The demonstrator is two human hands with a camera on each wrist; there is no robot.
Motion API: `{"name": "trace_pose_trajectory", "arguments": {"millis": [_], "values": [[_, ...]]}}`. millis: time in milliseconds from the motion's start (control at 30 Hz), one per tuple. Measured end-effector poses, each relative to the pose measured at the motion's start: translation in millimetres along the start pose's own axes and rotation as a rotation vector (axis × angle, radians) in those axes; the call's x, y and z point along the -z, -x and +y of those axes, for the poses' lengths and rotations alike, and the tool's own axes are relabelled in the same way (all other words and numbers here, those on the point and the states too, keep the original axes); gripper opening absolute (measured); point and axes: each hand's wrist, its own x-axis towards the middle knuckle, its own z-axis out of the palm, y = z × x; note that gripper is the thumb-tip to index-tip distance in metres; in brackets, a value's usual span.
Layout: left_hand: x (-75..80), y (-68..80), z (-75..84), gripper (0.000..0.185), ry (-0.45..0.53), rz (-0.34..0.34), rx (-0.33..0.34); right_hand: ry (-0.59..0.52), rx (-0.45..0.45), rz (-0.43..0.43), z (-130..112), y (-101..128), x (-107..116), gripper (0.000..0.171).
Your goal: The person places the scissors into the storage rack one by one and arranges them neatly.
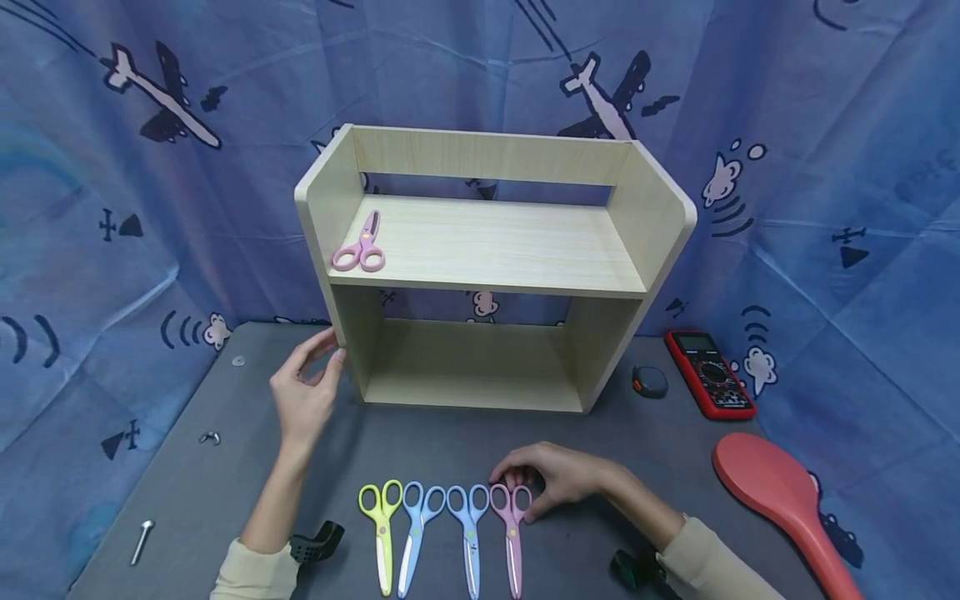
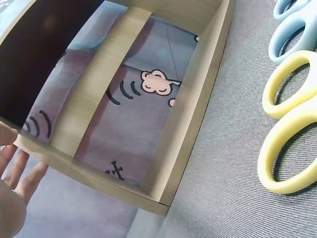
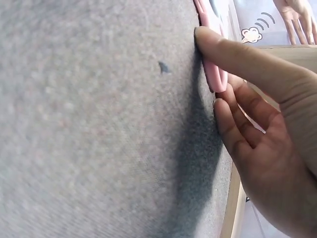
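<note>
Five pairs of scissors in the head view, and we'd watch the right hand (image 1: pixel 551 475) at bottom centre: its fingers curl round the handle loops of the pink scissors (image 1: pixel 513 533), rightmost in the row on the desk (image 1: pixel 420 442), though we can't tell how firmly. The right blue scissors (image 1: pixel 470 537) lie just beside those loops, so we reckon a fingertip could snag them. The left hand (image 1: pixel 307 396), left of centre, touches the two-tier shelf (image 1: pixel 487 246) with relaxed fingers; a careless push might shift it and jog the other pink scissors (image 1: pixel 366 243) on the upper tier. Our count: one yellow pair (image 1: pixel 384 542), two blue with the left blue scissors (image 1: pixel 412 542), two pink, one shelf; at right, one multimeter (image 1: pixel 711 375), one red spoon-shaped thing (image 1: pixel 772 479), one small dark gadget (image 1: pixel 649 382); at left, one bolt (image 1: pixel 141 542), one wing nut (image 1: pixel 211 437), one washer (image 1: pixel 238 361).

Left wrist view: fingertips just rest on the shelf's edge at lower left, so we wouldn't trust them to steady it. One shelf, one yellow pair, at least one blue, cut off at right.

Right wrist view: thumb and fingers are narrow around one pink handle, upper centre. With only the loop end held, we'd guess the blades could swing. Two hands show, the left one at upper right.
</note>
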Motion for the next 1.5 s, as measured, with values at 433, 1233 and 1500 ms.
{"name": "trace_pose_trajectory", "arguments": {"millis": [433, 1233, 1500], "values": [[-0.4, -0.7, -0.8, 0.033, 0.022, 0.004, 0.006, -0.012, -0.028, -0.045, -5.5, 11.3, 6.6, 0.062], [-0.6, -0.5, -2.3, 0.033, 0.025, -0.004, -0.006, -0.469, -0.098, -0.583, -12.2, 21.0, 35.4, 0.065], [-0.8, -0.2, 0.3, 0.032, 0.023, -0.001, 0.009, -0.462, -0.082, -0.565, -20.7, 26.5, 40.0, 0.063]]}}
